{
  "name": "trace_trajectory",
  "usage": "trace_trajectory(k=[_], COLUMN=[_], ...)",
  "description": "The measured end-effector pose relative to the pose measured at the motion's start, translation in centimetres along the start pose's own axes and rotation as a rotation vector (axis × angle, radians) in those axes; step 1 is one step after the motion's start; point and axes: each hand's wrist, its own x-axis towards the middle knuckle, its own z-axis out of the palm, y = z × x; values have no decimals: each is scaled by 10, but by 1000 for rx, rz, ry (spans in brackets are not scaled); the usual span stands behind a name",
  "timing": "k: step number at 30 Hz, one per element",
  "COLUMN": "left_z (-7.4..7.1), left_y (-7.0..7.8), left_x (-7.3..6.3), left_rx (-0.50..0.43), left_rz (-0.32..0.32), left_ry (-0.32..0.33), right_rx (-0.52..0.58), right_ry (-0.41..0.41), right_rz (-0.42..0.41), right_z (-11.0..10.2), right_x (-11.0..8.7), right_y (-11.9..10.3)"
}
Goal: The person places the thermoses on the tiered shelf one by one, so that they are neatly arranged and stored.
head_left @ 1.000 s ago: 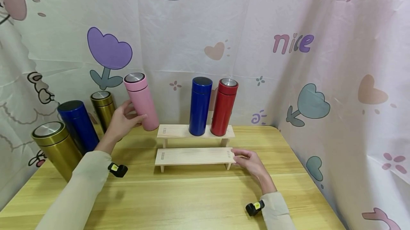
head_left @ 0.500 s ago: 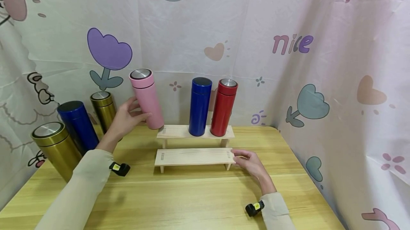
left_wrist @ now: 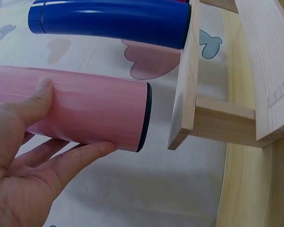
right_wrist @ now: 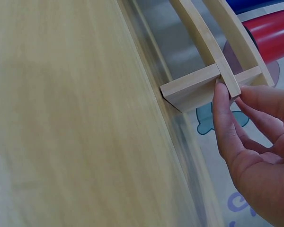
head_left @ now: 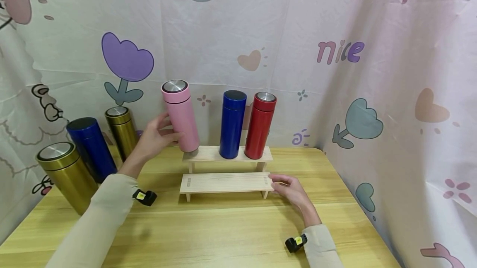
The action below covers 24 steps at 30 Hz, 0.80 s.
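Observation:
My left hand [head_left: 155,138] grips the lower part of a pink thermos bottle [head_left: 181,114] with a steel-topped lid. The bottle is nearly upright over the left end of the upper shelf of a two-step wooden rack [head_left: 225,182]. In the left wrist view a gap shows between the pink bottle's dark base [left_wrist: 146,117] and the shelf board. A blue thermos bottle [head_left: 232,124] and a red one [head_left: 261,125] stand side by side on that upper shelf. My right hand [head_left: 292,191] pinches the right end of the lower shelf between thumb and fingers [right_wrist: 225,111].
On the left of the wooden table [head_left: 208,235] stand a large gold bottle [head_left: 68,177], a blue bottle [head_left: 91,148] and another gold bottle [head_left: 122,129], partly behind my left arm. A printed curtain [head_left: 290,19] hangs behind the table and along its sides.
My left hand has carried the pink bottle to the right, from beside the rack to over the upper shelf's left end. My right hand keeps its place on the lower shelf.

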Motion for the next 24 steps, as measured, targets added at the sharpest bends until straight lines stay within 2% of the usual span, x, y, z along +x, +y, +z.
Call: trace_trajectory(k=[11,16,24], left_z=[12,17,21], left_y=[1,2,0], left_x=[5,8,7], left_rx=[5,-1,4], left_rz=[1,-20,-46], left_ry=[-21,-41,-37], right_rx=[-8,-2,-18], right_ry=[10,23,24], right_rz=[19,26,27], right_z=[1,1,0], right_x=[-1,-2,0], right_y=[-1,0,-1])
